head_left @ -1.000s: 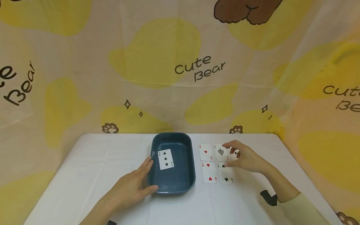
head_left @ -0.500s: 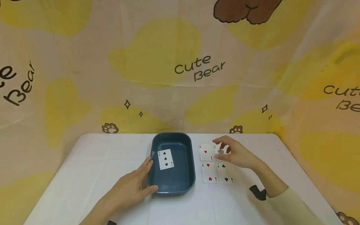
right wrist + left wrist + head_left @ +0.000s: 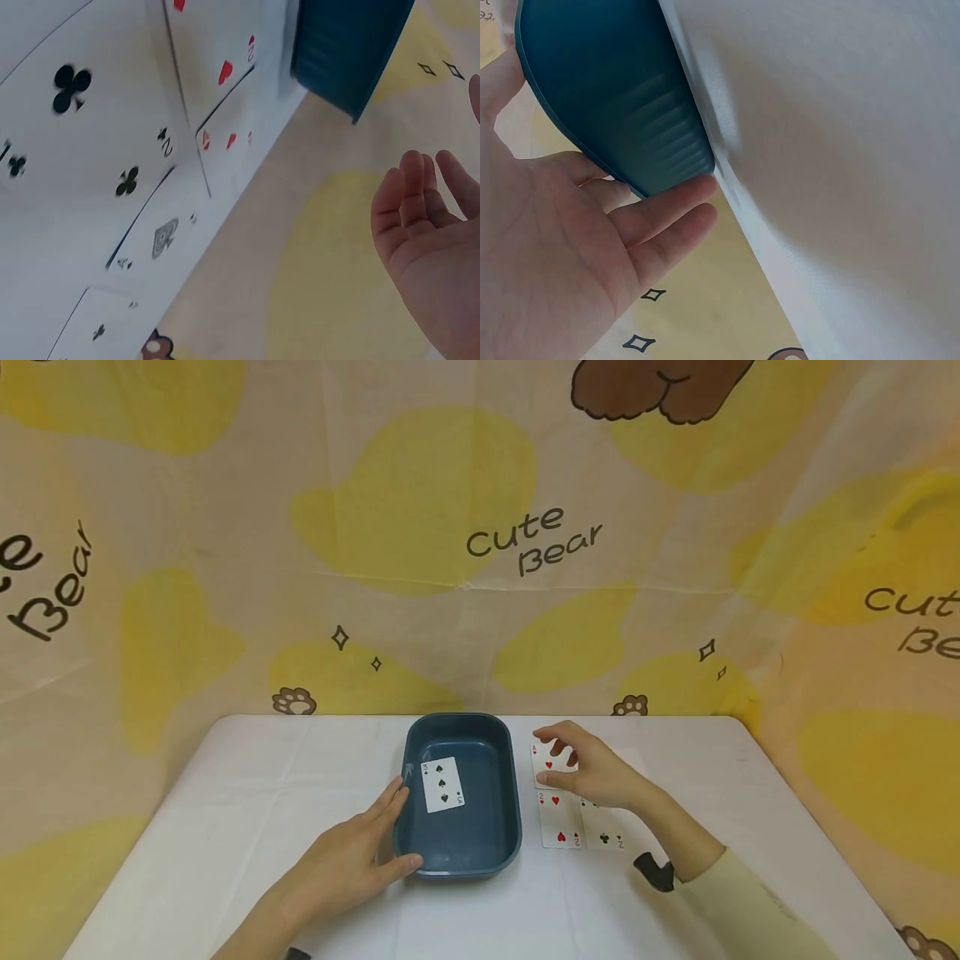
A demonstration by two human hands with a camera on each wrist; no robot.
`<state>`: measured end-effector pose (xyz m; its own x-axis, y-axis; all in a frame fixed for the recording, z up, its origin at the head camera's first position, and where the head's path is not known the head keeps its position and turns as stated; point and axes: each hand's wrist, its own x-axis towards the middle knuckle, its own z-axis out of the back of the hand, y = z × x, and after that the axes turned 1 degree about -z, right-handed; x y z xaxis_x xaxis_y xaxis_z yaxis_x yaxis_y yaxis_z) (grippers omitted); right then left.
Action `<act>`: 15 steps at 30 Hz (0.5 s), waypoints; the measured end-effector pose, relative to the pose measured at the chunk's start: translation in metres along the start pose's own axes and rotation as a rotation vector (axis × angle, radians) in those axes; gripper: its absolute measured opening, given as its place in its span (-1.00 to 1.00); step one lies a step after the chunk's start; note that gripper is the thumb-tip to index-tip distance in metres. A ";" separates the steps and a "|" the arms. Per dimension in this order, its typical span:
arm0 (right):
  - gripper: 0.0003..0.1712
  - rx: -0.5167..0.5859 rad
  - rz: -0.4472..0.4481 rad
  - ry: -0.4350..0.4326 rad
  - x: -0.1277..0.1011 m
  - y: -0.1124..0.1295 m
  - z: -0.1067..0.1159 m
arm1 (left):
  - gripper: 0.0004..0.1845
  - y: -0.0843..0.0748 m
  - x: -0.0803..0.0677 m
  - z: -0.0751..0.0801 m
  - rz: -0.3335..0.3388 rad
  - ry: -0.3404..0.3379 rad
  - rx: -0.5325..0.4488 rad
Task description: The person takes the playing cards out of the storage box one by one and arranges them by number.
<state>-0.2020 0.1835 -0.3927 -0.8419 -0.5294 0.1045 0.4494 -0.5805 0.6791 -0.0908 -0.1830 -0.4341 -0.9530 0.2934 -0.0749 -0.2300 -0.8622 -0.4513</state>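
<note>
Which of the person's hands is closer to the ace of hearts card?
The right hand. It hovers right over the ace of hearts, partly covering it. The left hand is well off to the left, resting against the near left corner of the blue tray.

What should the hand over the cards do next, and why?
Probably lower the right hand and pinch the ace of hearts: its open fingers hover just above that card, holding nothing, while the left hand steadies the blue tray.
</note>
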 end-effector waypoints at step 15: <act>-0.30 0.089 0.021 0.013 0.026 0.022 -0.034 | 0.07 0.000 -0.001 0.002 -0.017 -0.006 -0.004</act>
<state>-0.2041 0.1360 -0.4002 -0.8280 -0.5498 0.1104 0.4384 -0.5118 0.7388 -0.0899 -0.1839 -0.4325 -0.9503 0.3050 -0.0618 -0.2449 -0.8555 -0.4563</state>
